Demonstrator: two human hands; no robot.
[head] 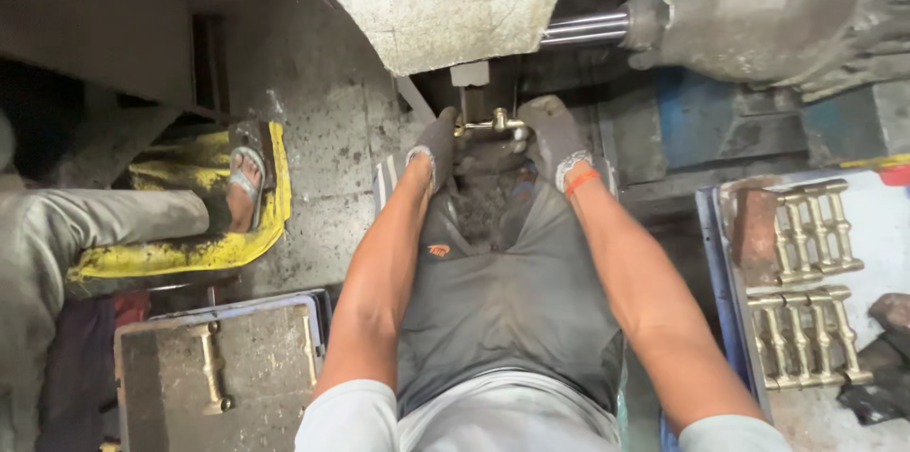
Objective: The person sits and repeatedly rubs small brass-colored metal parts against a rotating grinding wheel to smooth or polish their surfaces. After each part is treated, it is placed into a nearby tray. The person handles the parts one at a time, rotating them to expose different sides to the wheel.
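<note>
Both gloved hands close their grip on one small brass T-shaped fitting (493,122), the left hand (436,144) at its left end, the right hand (555,139) at its right, holding it under the grey machine head (470,74). To the right, a blue-rimmed tray (713,253) carries rows of brass castings (806,281). Lower left, a single brass rod (210,367) lies on a grimy metal worktop (256,376).

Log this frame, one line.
left hand: gloved, on brass part | right hand: gloved, on same part | brass castings: tray at right
</note>
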